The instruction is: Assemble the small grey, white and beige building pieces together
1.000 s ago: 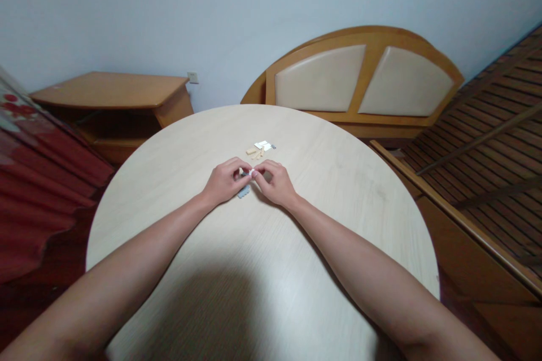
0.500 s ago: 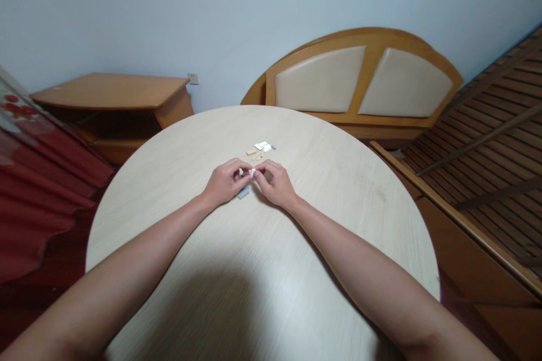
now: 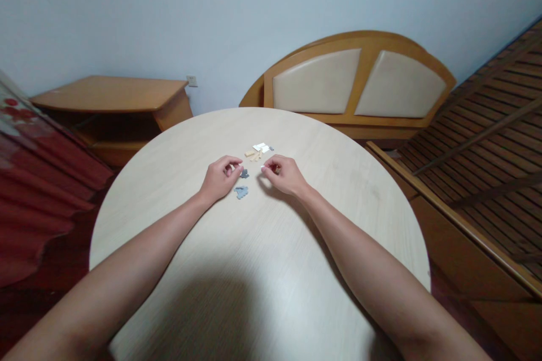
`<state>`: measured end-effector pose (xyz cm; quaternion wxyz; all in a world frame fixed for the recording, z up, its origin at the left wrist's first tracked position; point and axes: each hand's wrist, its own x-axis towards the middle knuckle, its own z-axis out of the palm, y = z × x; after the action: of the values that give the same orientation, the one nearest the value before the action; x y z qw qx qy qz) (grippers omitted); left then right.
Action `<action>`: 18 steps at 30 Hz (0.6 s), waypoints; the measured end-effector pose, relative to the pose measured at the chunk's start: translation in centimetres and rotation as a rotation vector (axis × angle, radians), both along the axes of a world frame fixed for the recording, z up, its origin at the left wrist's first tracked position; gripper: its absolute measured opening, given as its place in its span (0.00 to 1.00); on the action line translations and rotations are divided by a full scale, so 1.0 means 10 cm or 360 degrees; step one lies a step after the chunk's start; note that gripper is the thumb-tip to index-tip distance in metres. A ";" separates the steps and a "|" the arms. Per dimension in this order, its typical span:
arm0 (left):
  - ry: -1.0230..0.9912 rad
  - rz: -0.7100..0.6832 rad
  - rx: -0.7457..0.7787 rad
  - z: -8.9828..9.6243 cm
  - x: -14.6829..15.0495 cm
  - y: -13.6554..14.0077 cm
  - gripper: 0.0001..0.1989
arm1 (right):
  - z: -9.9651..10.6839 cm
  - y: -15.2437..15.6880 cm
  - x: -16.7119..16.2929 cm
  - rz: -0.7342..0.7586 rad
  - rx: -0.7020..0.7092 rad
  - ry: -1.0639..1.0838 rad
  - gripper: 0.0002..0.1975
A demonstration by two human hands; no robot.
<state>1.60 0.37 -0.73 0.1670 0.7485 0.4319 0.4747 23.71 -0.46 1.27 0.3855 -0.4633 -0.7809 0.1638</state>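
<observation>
Both hands rest on the round table point(image 3: 178, 192), curled, fingertips facing each other across a small gap. Left hand point(image 3: 220, 177): fingers folded in, thumb and index pinched together at the tip; a small grey piece point(image 3: 244, 173) sits right at those fingertips, touching or just off them, can't tell if it's actually gripped. Right hand point(image 3: 284, 175): loosely curled, index and thumb close on something tiny and pale point(image 3: 263, 167) at the tip, too small to identify. Second grey piece point(image 3: 241, 192), flat with a jagged outline, lies on the table just nearer the body than the left fingertips, between the two hands but closer to the left; long axis roughly left-right. Left hand is clearly the nearer one to both grey pieces. Beyond the hands, a small cluster of loose parts: tan sticks point(image 3: 253, 154) and white bits point(image 3: 261, 147), near the right fingertips, apart from the grey ones.
</observation>
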 end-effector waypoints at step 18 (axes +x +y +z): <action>-0.0102 0.0085 -0.0113 -0.03 -0.02 0.04 0.09 | 0.28 0.08 0.42 -0.0258 -0.0255 -0.0960 0.14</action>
<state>1.38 0.79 -1.03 0.1944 0.7147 0.4627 0.4872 27.92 0.34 4.02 0.1106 -0.5805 -0.8052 0.0489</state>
